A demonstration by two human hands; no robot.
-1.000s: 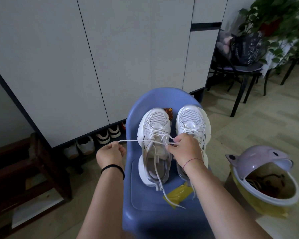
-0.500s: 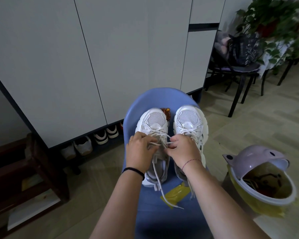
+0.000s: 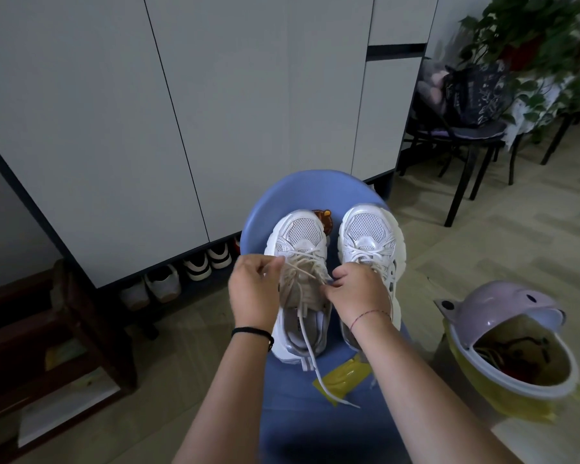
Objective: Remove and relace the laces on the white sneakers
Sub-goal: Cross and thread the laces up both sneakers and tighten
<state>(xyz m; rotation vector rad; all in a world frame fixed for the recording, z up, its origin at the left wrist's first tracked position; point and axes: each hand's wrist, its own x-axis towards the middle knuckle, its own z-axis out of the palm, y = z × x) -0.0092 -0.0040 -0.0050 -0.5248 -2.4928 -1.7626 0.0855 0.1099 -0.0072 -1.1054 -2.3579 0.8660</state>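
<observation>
Lacing step: left sneaker [image 3: 298,234] is in hand. The lace [image 3: 307,343] crosses the rows near the toe, and the rows by the collar look bare. My read: mid-run. Can't tell from here whether it's being pulled out or threaded in.
Left hand [image 3: 253,291]: fingers curled, pinching the lace at the left eyelet row.
Right hand [image 3: 360,291]: fingers curled, tips pinching the lace at the right edge of the tongue. Slightly blurred.
Sneakers: both sit on the chair [image 3: 302,187] seat, side by side, toes toward the backrest. The right sneaker [image 3: 367,229] shows crossed laces near the toe; the right hand hides the rest.
Loose end: trails back over the left sneaker's heel onto the seat, with its tip just past the wrapper [image 3: 342,376].
Next move: likely work one eyelet at a time, one hand feeding and the other taking up slack. The sneaker isn't pinned, so a hard tug could slide it on the seat.
Around: cabinet [image 3: 181,128] behind, shoes [image 3: 198,267] in the gap under it, bench [image 3: 81,313] at left, open bin [image 3: 509,316] at right, brown sticker [image 3: 323,219] between the toes.
In the way: the wrapper lies under the loose end and could snag it. The right forearm covers the right sneaker's heel. Nothing else is near the hands.
</observation>
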